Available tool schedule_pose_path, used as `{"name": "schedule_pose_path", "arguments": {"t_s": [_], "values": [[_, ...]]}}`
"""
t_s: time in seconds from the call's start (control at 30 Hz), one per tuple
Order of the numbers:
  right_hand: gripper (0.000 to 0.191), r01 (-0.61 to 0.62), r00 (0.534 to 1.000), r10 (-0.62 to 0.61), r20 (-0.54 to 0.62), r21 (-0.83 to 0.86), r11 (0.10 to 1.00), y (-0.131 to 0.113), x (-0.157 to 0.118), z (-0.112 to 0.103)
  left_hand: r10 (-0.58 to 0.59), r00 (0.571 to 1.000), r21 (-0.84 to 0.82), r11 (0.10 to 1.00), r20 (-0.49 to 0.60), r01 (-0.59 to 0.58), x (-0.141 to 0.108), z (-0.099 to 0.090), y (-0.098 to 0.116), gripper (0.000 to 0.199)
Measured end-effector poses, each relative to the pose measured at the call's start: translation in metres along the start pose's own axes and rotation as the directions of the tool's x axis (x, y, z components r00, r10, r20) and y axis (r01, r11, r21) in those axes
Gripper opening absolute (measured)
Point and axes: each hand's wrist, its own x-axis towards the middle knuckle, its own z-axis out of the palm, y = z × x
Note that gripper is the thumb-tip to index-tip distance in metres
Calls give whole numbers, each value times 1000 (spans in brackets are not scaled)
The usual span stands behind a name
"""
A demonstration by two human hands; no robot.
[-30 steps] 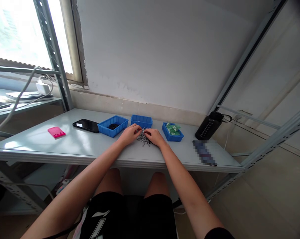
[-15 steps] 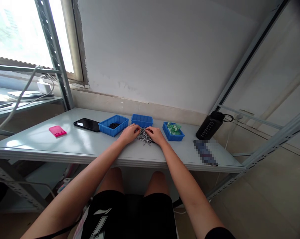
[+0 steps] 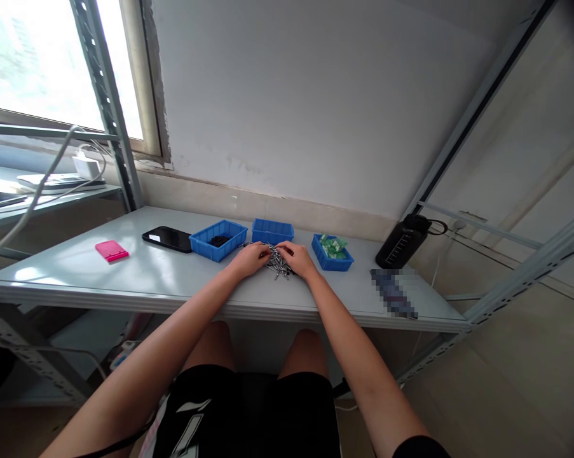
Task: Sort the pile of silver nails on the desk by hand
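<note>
A loose pile of small silver metal pieces (image 3: pixel 279 266), shaped like screws or rivets with some dark ones among them, lies on the grey tabletop. My left hand (image 3: pixel 254 259) is at the left side of the pile, fingers curled and pressed together. At its right side my right hand (image 3: pixel 296 257) has thumb and fingers pinched over the pieces. What either hand has between its fingertips is too small to make out. Some silver pieces also show behind my left hand. Just beyond the hands stands a blue bin (image 3: pixel 273 230), its floor hidden from view.
On the left, a blue bin (image 3: pixel 218 240) holds black small parts, beside a black phone (image 3: pixel 167 238) and a pink case (image 3: pixel 112 250). To the right are a blue bin (image 3: pixel 333 253) with green-white packets, a black bottle (image 3: pixel 403 242) and a blurred flat object (image 3: pixel 394 294).
My left hand has shifted slightly, and silver pieces now show behind it. My right hand stays almost where it was, still at the pile.
</note>
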Motion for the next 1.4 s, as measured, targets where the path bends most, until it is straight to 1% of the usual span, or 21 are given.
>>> {"name": "schedule_pose_path", "arguments": {"t_s": [0.27,0.4,0.53,0.77,0.9,1.0,1.2,1.3,1.4], "values": [[27,-22,1000,21,-18,-62,998,7,0,-3,-72,991,-50,997,-110,67,0,-2,1,23],[24,-10,1000,13,26,-97,995,9,0,-3,-81,984,-78,995,-157,69,0,-5,5,26],[21,16,997,-4,83,-134,991,8,0,-2,-72,982,-98,994,-175,56,0,-8,9,25],[19,66,990,-42,137,-180,981,0,-2,-4,-29,984,-113,994,-175,10,0,-8,12,24],[19,77,988,-48,148,-194,978,-4,-4,-4,6,987,-115,993,-161,-25,-1,-8,14,23],[19,75,988,-48,145,-190,979,-3,-3,-4,4,987,-111,994,-158,-22,-2,-8,14,24],[20,25,996,-10,93,-163,986,5,-1,-3,-75,984,-84,995,-163,62,0,-8,10,23],[21,5,998,3,58,-137,991,8,-1,-3,-92,986,-62,995,-136,84,0,-6,7,22],[23,-6,1000,8,19,-102,995,8,-1,-3,-68,995,-36,997,-78,65,-1,-5,5,20]]}}
